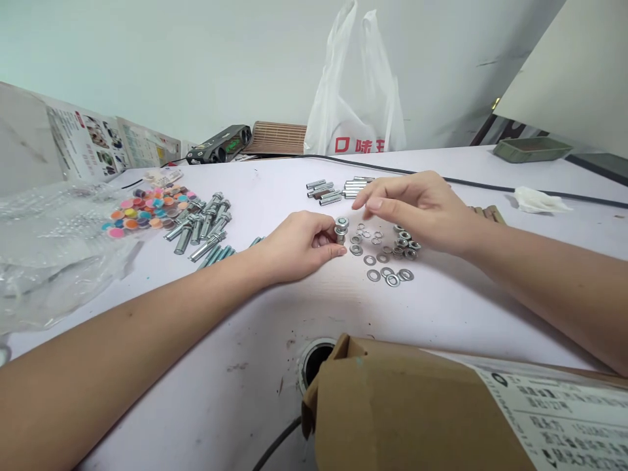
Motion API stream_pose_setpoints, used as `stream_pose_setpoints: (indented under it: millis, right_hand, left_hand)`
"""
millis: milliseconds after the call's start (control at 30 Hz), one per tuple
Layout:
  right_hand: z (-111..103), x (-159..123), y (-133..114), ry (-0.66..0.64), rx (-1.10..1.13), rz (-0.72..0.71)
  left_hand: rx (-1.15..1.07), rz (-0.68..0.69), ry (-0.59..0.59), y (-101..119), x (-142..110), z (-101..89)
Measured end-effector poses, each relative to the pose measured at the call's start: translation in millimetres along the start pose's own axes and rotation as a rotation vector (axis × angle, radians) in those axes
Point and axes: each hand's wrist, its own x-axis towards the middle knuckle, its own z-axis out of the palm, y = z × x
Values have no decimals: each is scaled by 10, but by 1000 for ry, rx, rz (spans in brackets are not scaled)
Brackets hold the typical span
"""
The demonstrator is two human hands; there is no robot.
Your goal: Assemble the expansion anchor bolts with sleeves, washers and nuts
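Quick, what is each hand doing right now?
Left hand: closed on a bolt.
Right hand: open, holding nothing, hovering over the washers.

The left hand (299, 247) pinched an upright bolt (340, 231) (a washer sat on its top) just beside the scattered washers (385, 261), while the right hand (417, 206) hovered above them, fingers loosely curled.

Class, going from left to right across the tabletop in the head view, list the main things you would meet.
Clear plastic bag → coloured discs → pile of assembled bolts → left hand holding a bolt → scattered washers → right hand → crumpled tissue.
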Motion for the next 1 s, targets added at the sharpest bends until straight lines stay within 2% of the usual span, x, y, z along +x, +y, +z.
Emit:
stream_pose_setpoints:
  millis: [67,200,267,333,400,467,567,633,700,767,867,933,1000]
  right_hand:
    - [33,-3,5,-24,-8,-15]
    - [69,-7,6,-148,-38,-173]
    - [48,-7,12,-80,-18,-164]
    - [27,-5,14,38,16,-91]
    - [29,-1,2,72,21,-23]
    - [54,-1,-22,-3,-7,-29]
    - [80,-9,-42,-146,-28,-148]
    - [64,-20,-31,-52,4,-167]
    - [36,-31,-10,134,26,-120]
    - [26,-35,1,202,13,-74]
    - [70,-32,-17,68,-54,-65]
    - [113,-35,-37,-37,-117,-108]
    - [138,-47,-44,-80,-152,-163]
  left_hand:
    - [9,16,7,-3,3,-2]
    - [17,19,19,-10,3,-4]
    - [7,3,6,-16,2,-7]
    - [-6,-10,-8,-20,1,-9]
    - [-2,-9,-9,-20,-1,-8]
    - [-3,4,2,-14,-4,-6]
    - [-18,7,7,-4,-9,-7]
    - [-24,-9,-10,-1,-9,-13]
    - [-31,-27,-30,-2,-7,-21]
    - [-32,-32,-35,-4,-4,-26]
    - [-25,-19,-22,-3,-4,-24]
    - [-20,-18,-12,-3,-6,-22]
    - [-14,-16,-8,-6,-7,-24]
